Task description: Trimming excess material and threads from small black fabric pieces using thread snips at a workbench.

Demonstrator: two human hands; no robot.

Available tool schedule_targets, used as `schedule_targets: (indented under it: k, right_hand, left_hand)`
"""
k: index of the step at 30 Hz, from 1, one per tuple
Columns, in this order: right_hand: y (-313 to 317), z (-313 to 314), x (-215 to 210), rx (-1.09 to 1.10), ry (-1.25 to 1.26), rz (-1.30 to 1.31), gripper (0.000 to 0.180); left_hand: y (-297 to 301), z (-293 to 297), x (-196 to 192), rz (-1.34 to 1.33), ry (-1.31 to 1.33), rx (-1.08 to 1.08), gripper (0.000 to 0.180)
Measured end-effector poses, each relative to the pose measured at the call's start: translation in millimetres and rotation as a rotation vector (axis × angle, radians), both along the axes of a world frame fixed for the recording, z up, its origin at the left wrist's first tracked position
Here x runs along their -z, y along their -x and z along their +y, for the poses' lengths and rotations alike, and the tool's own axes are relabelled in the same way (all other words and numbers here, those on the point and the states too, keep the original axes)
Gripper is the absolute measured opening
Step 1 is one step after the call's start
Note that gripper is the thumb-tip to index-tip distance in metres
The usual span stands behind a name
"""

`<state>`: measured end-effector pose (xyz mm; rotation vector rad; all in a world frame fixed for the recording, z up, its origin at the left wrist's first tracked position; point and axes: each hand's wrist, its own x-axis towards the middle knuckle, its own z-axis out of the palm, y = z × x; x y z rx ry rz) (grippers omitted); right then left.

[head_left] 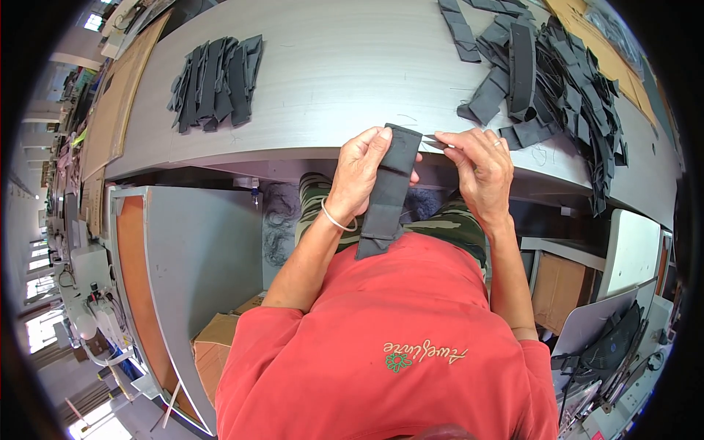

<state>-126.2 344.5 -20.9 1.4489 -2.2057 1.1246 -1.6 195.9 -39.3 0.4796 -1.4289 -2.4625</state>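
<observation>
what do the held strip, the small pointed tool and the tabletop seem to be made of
Held strip: probably woven fabric, dark and matte; it shows creases and folded layers, but the exact fibre stays open. Small pointed tool: likely metal, given its thin tips; too small to judge the finish. Tabletop: perhaps laminate board, smooth, with a soft sheen and faint grain-like streaks.

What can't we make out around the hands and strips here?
Head view:
1. Grip of the left hand at the back: hidden by the dark strip it holds.
2. Rear of the pointed tool: covered by the right hand.
3. Strip count in the pile at right: pieces overlap.
4. Loose threads: too fine to trace.
</observation>
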Motion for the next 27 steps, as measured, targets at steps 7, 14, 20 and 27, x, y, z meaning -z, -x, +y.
schedule_targets:
  k: [7, 14, 20, 27]
  right_hand:
    - [-1.1, -0.4, 2.5, -0.003, 0.027, 0.031, 0.018]
    - [-1.5, 0.0, 0.3, -0.007, 0.020, 0.026, 0.018]
    - [-1.1, -1.6, 1.9, -0.012, 0.039, 0.023, 0.019]
    - [-2.1, -1.9, 1.7, 0.012, -0.020, 0.073, 0.018]
  left_hand:
    - [-0.5, 0.9, -0.2, -0.018, -0.019, -0.009, 0.035]
    - [-0.6, 0.4, 0.6, -0.011, -0.024, 0.001, 0.035]
    - [-0.3, 0.8, -0.8, -0.025, -0.025, -0.001, 0.035]
    - [0.3, 1.9, -0.3, -0.030, -0.009, 0.010, 0.034]
